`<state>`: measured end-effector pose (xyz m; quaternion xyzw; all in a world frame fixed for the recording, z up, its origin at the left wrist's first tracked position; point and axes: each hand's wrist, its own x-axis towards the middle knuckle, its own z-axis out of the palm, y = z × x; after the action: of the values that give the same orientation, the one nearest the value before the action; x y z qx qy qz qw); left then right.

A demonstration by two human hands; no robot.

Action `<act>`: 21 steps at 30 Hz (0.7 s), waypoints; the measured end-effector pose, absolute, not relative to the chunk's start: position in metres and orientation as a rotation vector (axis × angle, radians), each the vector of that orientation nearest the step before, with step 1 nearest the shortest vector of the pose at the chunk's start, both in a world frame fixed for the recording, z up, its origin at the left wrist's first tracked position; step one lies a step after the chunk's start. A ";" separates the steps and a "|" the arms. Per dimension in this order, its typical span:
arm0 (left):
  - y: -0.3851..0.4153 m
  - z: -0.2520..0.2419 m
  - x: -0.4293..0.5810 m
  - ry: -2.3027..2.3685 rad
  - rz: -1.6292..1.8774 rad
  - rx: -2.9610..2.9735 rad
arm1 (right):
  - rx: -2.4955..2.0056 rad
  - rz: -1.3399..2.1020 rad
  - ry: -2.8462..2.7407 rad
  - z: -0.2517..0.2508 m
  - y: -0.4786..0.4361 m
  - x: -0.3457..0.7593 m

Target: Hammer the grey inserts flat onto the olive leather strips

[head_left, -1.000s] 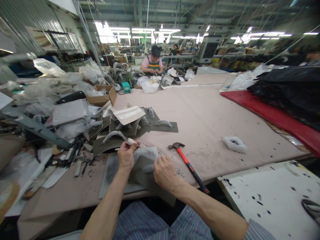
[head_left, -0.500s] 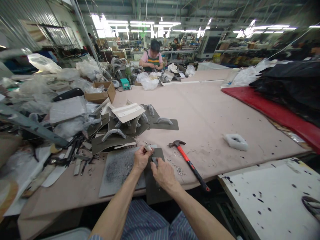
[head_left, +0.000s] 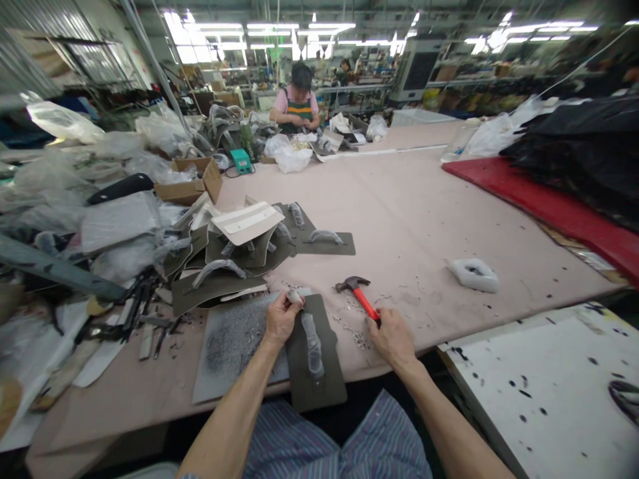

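My left hand is closed, pinching a small whitish cylindrical piece between thumb and fingers. It hovers at the top corner of a dark grey-green panel, which carries a handle wrapped in clear plastic. The panel overlaps the right side of a grey, scuffed slab and reaches over the table edge. To the right, my right hand is closed round the handle of a claw hammer; the hammer's head lies on the table, pointing away from me. Small metal bits lie scattered beside it.
More panels with wrapped handles are piled beyond the slab. Loose hand tools lie at left, near plastic bags and a cardboard box. A white foam-like block sits at right. A person works across the table.
My right hand has left the panel, moved right and taken hold of the hammer's handle. The panel's wrapped handle now shows. My left hand still pinches the small piece.
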<state>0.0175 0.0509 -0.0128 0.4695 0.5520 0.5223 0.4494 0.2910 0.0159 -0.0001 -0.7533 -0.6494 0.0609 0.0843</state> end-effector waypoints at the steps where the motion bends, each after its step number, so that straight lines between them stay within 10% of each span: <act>1: 0.051 -0.013 0.018 1.372 1.285 1.172 | -2.259 0.209 -1.958 -0.003 0.015 0.298; 15: 0.044 -0.011 0.034 1.602 1.258 1.415 | -1.842 1.593 -1.253 0.040 0.012 0.274; 21: 0.039 -0.010 0.032 1.550 1.201 1.614 | -1.573 0.748 -1.782 0.082 -0.004 0.249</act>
<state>0.0321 0.0393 -0.0096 0.6070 0.5829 0.4516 0.2962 0.2491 -0.0045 0.0815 -0.5982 -0.6778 0.2845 0.3190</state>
